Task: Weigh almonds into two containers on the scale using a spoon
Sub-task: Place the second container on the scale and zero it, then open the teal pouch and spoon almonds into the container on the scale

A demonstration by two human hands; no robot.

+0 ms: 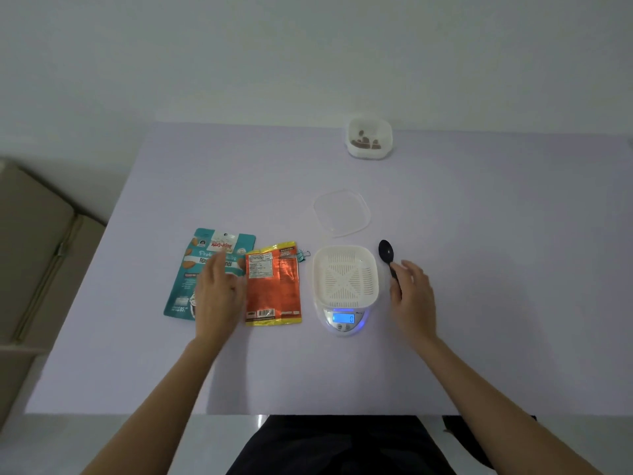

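A white slotted container point(346, 276) sits on a small digital scale point(343, 320) whose blue display is lit. A black spoon point(387, 254) lies just right of it. My right hand point(412, 298) rests over the spoon's handle with relaxed fingers; whether it grips the handle is unclear. My left hand point(219, 296) lies with straight fingers over a teal almond bag point(202, 265), beside an orange foil bag point(274, 286). A second clear container point(369, 138) with a few almonds stands at the far edge.
A clear lid point(342, 212) lies flat behind the scale. A small teal binder clip point(303, 255) sits between the orange bag and the scale. The pale table point(479, 269) ends at my lap; a beige sofa point(34, 241) is at the left.
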